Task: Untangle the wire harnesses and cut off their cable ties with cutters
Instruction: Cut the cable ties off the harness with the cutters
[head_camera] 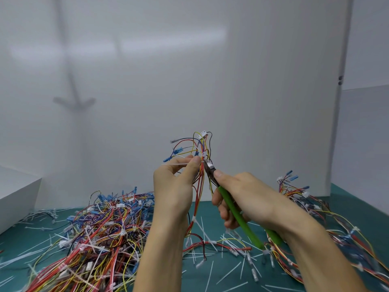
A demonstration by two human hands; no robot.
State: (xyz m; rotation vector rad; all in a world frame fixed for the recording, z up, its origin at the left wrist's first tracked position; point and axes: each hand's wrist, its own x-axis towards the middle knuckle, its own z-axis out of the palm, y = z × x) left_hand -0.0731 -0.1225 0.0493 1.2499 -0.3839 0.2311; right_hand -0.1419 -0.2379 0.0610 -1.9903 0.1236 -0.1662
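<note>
My left hand (175, 186) holds a wire harness (201, 148) upright above the table, fingers pinched on the bundle at a white cable tie (174, 164) whose tail sticks out to the left. My right hand (242, 197) grips green-handled cutters (235, 209). The cutters' metal jaws touch the bundle just right of my left fingertips. The harness's red, yellow and blue wires fan out above, with white connectors at the top, and its lower end hangs to the table.
A big tangled heap of harnesses (101, 234) lies on the green mat (227, 277) at the left. A smaller pile (315, 209) lies at the right. Several cut white ties (228, 272) litter the mat. A white box (16, 192) stands far left, white panels behind.
</note>
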